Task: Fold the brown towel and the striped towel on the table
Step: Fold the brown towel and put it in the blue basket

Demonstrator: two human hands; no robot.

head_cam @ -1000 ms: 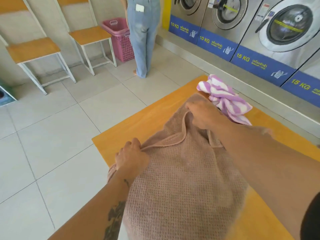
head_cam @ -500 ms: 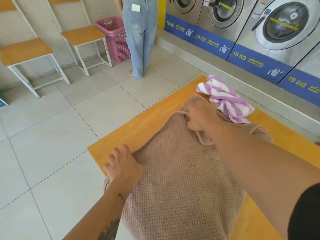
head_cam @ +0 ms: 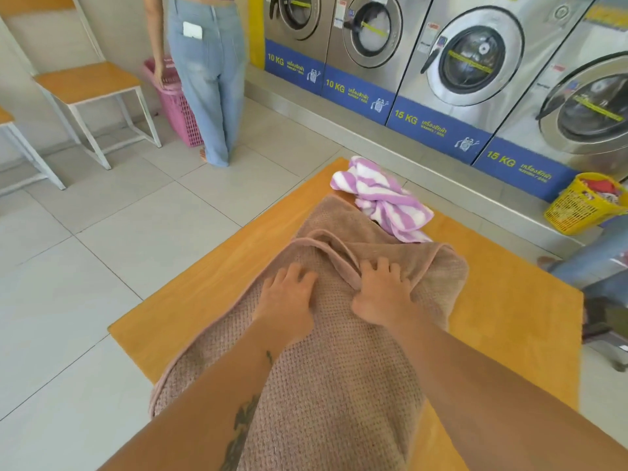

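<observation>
The brown waffle-weave towel (head_cam: 326,375) lies along the orange table (head_cam: 190,300), its near end hanging over the front edge. A folded hem ridge runs across its far part. My left hand (head_cam: 287,299) lies flat on the towel with fingers spread. My right hand (head_cam: 382,290) presses on the towel beside that ridge, fingers spread over a fold. The purple-and-white striped towel (head_cam: 380,198) sits crumpled at the table's far end, touching the brown towel's far edge.
Washing machines (head_cam: 469,62) line the back right. A yellow laundry basket (head_cam: 584,203) stands on the floor at right. A person in jeans (head_cam: 207,76) stands by a pink basket (head_cam: 176,107) at the back. Benches (head_cam: 88,83) stand on the left.
Both hands let go of the towel's edges and came together at its middle. They now press flat on it. The towel's far part lies folded back toward me.
</observation>
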